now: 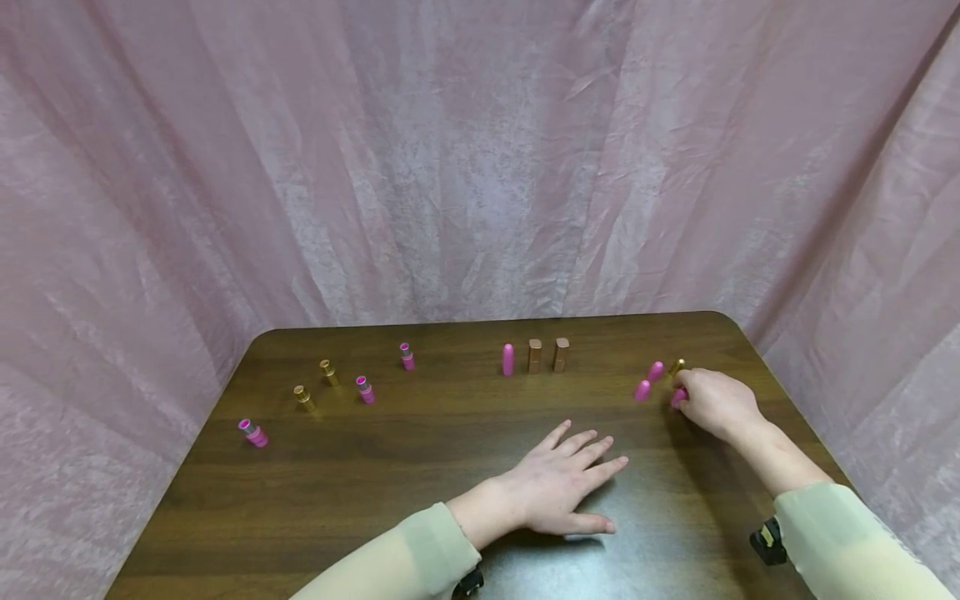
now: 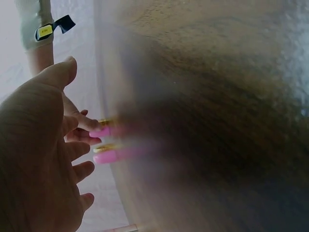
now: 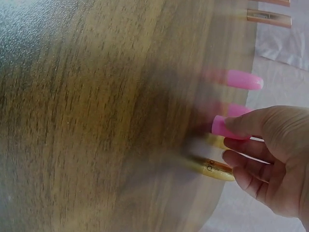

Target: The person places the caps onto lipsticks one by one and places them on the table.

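Note:
Toward the table's right side, my right hand (image 1: 716, 404) pinches a pink lipstick cap (image 3: 220, 126) between thumb and fingers. Two more pink caps (image 1: 642, 390) stand just left of it. A gold cap (image 1: 677, 366) shows behind the hand, and the right wrist view gives a lettered gold cap (image 3: 217, 169) beside the curled fingers. My left hand (image 1: 551, 487) is palm down with its fingers spread, close over the table's front middle, and holds nothing. Its fingers point toward the pink caps.
Mid-back on the brown table (image 1: 420, 467) stand a pink round-topped piece (image 1: 507, 360) and two copper-coloured square pieces (image 1: 534, 356). At the left are pink lipstick bases (image 1: 365, 390) with silver collars and two gold bases (image 1: 303, 397). A pink curtain (image 1: 480, 167) hangs behind.

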`<move>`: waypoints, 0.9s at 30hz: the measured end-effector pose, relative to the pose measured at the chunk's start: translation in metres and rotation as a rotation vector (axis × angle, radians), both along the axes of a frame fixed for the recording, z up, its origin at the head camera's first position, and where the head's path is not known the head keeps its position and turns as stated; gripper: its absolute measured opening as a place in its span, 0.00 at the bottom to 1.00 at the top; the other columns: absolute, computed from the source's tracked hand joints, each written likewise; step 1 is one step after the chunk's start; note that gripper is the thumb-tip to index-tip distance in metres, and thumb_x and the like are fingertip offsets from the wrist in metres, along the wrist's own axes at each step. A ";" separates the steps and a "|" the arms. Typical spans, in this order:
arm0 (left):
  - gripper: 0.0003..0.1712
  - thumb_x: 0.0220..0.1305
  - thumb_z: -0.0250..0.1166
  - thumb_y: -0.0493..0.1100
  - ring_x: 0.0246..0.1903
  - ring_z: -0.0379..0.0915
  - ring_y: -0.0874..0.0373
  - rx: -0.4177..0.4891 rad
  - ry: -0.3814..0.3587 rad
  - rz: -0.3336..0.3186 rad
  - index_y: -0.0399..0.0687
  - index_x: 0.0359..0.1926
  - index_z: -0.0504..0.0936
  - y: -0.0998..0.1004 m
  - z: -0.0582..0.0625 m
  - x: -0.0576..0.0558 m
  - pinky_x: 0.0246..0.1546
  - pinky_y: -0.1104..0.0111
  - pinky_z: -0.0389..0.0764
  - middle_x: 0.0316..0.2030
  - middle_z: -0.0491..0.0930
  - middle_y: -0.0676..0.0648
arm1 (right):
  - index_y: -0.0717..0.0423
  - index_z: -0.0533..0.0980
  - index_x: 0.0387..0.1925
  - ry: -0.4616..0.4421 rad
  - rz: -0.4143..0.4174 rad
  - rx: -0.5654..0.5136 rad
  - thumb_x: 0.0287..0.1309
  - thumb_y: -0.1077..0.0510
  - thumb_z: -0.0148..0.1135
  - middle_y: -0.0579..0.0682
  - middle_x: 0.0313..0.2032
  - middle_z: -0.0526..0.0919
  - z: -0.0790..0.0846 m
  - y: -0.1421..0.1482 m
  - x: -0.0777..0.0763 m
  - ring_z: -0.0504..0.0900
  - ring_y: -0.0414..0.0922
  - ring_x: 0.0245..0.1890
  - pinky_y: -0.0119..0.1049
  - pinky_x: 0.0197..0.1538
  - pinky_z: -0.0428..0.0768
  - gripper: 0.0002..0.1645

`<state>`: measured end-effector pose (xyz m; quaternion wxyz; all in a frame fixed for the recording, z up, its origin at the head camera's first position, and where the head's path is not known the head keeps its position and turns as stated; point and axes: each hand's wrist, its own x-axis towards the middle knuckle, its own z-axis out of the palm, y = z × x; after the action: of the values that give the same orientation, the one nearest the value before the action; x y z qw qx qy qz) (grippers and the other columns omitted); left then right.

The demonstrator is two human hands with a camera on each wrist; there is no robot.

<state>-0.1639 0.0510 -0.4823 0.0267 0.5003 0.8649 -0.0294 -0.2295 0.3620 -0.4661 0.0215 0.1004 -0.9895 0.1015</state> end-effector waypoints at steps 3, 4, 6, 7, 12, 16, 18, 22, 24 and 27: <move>0.50 0.67 0.37 0.82 0.79 0.42 0.53 0.000 0.001 0.001 0.67 0.82 0.47 0.000 -0.002 -0.001 0.77 0.51 0.38 0.81 0.48 0.52 | 0.48 0.81 0.29 0.005 0.004 -0.005 0.54 0.60 0.70 0.43 0.26 0.80 0.001 0.000 0.001 0.76 0.46 0.26 0.49 0.27 0.75 0.04; 0.50 0.67 0.37 0.82 0.79 0.42 0.54 0.001 0.001 0.002 0.67 0.82 0.47 -0.001 -0.002 -0.001 0.77 0.51 0.38 0.81 0.48 0.52 | 0.48 0.82 0.30 0.003 0.005 -0.009 0.54 0.60 0.70 0.44 0.27 0.81 0.002 0.000 0.002 0.77 0.46 0.27 0.50 0.28 0.76 0.04; 0.50 0.67 0.38 0.81 0.79 0.41 0.54 0.004 0.002 0.006 0.67 0.82 0.46 -0.001 -0.002 -0.002 0.77 0.51 0.38 0.81 0.48 0.53 | 0.48 0.83 0.32 0.006 0.008 -0.014 0.55 0.59 0.71 0.44 0.28 0.82 0.003 0.000 0.004 0.77 0.45 0.28 0.50 0.29 0.76 0.03; 0.50 0.67 0.38 0.81 0.79 0.42 0.54 0.006 0.006 0.007 0.67 0.82 0.47 -0.002 -0.003 -0.003 0.77 0.51 0.39 0.80 0.48 0.52 | 0.48 0.83 0.32 0.007 0.009 -0.016 0.56 0.59 0.71 0.43 0.28 0.82 0.004 -0.001 0.006 0.77 0.45 0.28 0.49 0.29 0.76 0.03; 0.49 0.68 0.40 0.80 0.78 0.44 0.53 0.026 0.018 0.013 0.66 0.82 0.49 -0.008 -0.002 -0.005 0.77 0.50 0.41 0.80 0.50 0.51 | 0.46 0.82 0.31 0.041 0.038 -0.035 0.57 0.57 0.74 0.40 0.25 0.79 0.008 -0.005 0.016 0.73 0.42 0.26 0.44 0.28 0.73 0.05; 0.48 0.69 0.41 0.79 0.78 0.44 0.52 0.043 0.016 0.022 0.64 0.82 0.50 -0.017 -0.002 -0.007 0.76 0.50 0.41 0.80 0.50 0.50 | 0.45 0.83 0.33 0.088 0.064 -0.066 0.55 0.60 0.74 0.39 0.28 0.83 0.011 -0.012 0.026 0.77 0.41 0.28 0.46 0.30 0.75 0.07; 0.48 0.70 0.42 0.78 0.78 0.45 0.52 0.056 0.014 0.026 0.63 0.82 0.50 -0.024 -0.002 -0.008 0.76 0.49 0.41 0.80 0.51 0.49 | 0.46 0.83 0.34 0.108 0.068 -0.081 0.53 0.63 0.73 0.40 0.28 0.84 0.013 -0.016 0.030 0.78 0.42 0.27 0.46 0.29 0.76 0.08; 0.48 0.71 0.45 0.77 0.78 0.46 0.50 0.092 0.003 0.039 0.60 0.82 0.52 -0.039 -0.002 -0.011 0.76 0.47 0.42 0.80 0.52 0.47 | 0.49 0.81 0.33 0.148 0.088 -0.095 0.51 0.65 0.71 0.40 0.25 0.82 0.013 -0.029 0.035 0.79 0.46 0.26 0.47 0.28 0.75 0.10; 0.48 0.71 0.45 0.76 0.78 0.46 0.50 0.109 -0.002 0.047 0.59 0.82 0.52 -0.048 -0.002 -0.012 0.76 0.47 0.43 0.80 0.52 0.46 | 0.49 0.81 0.35 0.168 0.110 -0.104 0.52 0.64 0.72 0.41 0.26 0.82 0.012 -0.036 0.037 0.81 0.48 0.27 0.49 0.29 0.77 0.10; 0.48 0.71 0.46 0.76 0.78 0.45 0.49 0.134 -0.020 0.067 0.58 0.82 0.52 -0.061 0.001 -0.013 0.76 0.46 0.42 0.80 0.51 0.46 | 0.53 0.83 0.40 0.213 0.160 -0.118 0.53 0.64 0.75 0.47 0.33 0.87 0.009 -0.048 0.040 0.86 0.53 0.35 0.53 0.37 0.81 0.12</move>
<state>-0.1771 -0.0103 -0.4812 0.0027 0.4722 0.8808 0.0344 -0.1892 0.3138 -0.4568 0.1240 0.1877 -0.9628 0.1498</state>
